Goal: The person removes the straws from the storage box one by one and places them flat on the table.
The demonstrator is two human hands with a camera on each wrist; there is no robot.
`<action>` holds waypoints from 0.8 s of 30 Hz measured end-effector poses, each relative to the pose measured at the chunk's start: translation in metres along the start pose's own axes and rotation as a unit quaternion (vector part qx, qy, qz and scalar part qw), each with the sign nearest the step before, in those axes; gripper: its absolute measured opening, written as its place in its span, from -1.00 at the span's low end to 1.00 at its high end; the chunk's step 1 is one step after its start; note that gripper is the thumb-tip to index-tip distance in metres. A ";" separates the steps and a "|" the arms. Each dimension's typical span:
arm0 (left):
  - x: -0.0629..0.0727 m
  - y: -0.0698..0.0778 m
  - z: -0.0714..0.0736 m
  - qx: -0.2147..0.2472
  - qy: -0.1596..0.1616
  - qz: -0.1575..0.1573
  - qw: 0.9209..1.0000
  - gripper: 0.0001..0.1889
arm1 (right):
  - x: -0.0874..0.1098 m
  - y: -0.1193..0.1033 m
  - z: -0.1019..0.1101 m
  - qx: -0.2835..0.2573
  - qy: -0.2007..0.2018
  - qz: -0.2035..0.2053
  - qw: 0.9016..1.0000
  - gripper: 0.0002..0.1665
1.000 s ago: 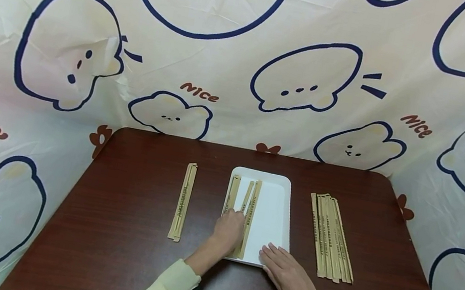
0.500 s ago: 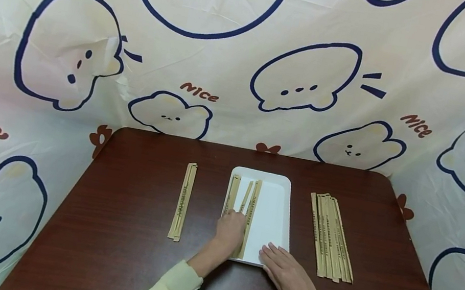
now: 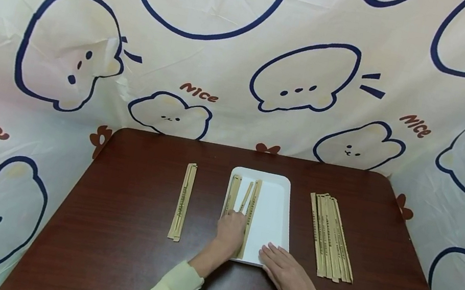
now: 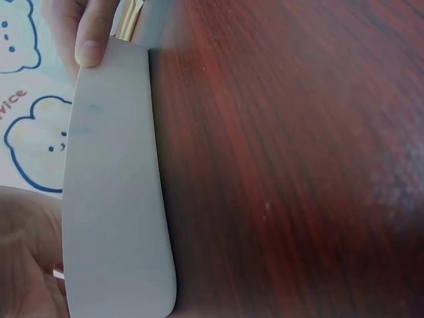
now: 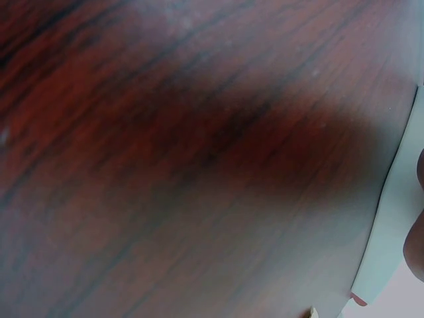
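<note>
A white tray (image 3: 276, 210) sits mid-table with several slim, printed paper-wrapped chopsticks on it. My left hand (image 3: 230, 230) curls over its left half and grips a chopstick packet (image 3: 246, 194), whose far end juts out beyond the knuckles. To the left lies another packet (image 3: 234, 189), partly covered by the hand; to the right, a longer-showing packet (image 3: 251, 210). The left fingertips are hidden from the head view. My right hand (image 3: 286, 274) rests with straight fingers on the tray's near right corner. In the left wrist view, a right-hand digit (image 4: 91, 40) touches the tray's outer wall (image 4: 116, 179).
A narrow stack of the same packets (image 3: 182, 201) lies left of the tray on the dark brown table (image 3: 119, 229). A wider fanned stack (image 3: 331, 237) is at the right. Behind the table hangs a printed cloth (image 3: 236, 73).
My left hand has shifted slightly to the right on the tray, and the gripped packet has tilted a little with it. The right hand stays where it was.
</note>
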State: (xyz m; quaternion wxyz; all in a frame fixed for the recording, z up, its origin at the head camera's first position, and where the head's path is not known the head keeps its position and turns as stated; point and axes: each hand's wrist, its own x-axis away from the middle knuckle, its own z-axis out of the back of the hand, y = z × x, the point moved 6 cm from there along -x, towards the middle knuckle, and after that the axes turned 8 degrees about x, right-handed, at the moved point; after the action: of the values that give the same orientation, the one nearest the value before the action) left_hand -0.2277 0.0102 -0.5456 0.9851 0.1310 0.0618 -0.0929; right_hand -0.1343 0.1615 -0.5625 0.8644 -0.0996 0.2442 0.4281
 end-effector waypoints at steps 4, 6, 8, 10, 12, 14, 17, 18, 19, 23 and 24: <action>-0.001 -0.001 0.001 0.010 -0.003 0.000 1.000 -0.92 | 0.000 0.000 -0.001 0.003 -0.002 -0.001 1.000 -0.44; -0.001 -0.002 0.003 0.021 -0.001 0.003 1.000 -0.91 | 0.000 0.000 -0.001 0.003 -0.002 -0.002 1.000 -0.44; -0.002 -0.003 0.006 0.032 0.005 0.005 0.999 -0.89 | 0.000 0.000 0.000 0.003 -0.001 -0.002 1.000 -0.44; -0.002 -0.004 0.009 0.037 0.008 0.006 0.999 -0.88 | 0.000 0.000 0.000 0.004 0.000 -0.001 1.000 -0.44; -0.002 -0.005 0.012 0.042 0.006 0.008 0.999 -0.88 | 0.000 -0.001 0.000 0.005 -0.001 0.001 1.000 -0.44; -0.003 -0.006 0.015 0.047 0.006 0.009 0.999 -0.89 | 0.000 -0.001 0.001 0.005 0.000 0.002 1.000 -0.44; -0.003 -0.008 0.020 0.061 0.007 0.012 0.998 -0.90 | -0.001 -0.001 0.001 0.004 0.002 0.003 1.000 -0.44; -0.003 -0.009 0.022 0.066 0.009 0.012 0.998 -0.90 | -0.001 -0.001 0.001 0.004 0.003 0.002 1.000 -0.44; -0.003 -0.009 0.024 0.070 0.012 0.011 0.997 -0.90 | -0.001 -0.001 0.001 0.004 0.003 0.002 1.000 -0.44; -0.002 -0.013 0.031 0.086 0.030 0.009 0.996 -0.94 | 0.000 -0.002 0.001 0.006 0.004 0.002 1.000 -0.42; -0.002 -0.014 0.033 0.092 0.035 0.009 0.995 -0.94 | 0.000 -0.002 0.001 0.006 0.003 0.002 1.000 -0.41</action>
State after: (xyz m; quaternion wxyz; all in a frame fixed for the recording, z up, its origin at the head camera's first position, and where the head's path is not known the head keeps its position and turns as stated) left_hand -0.2297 -0.0118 -0.5167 0.9670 0.2244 0.0866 -0.0845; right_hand -0.1330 0.1605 -0.5618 0.8635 -0.0953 0.2495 0.4279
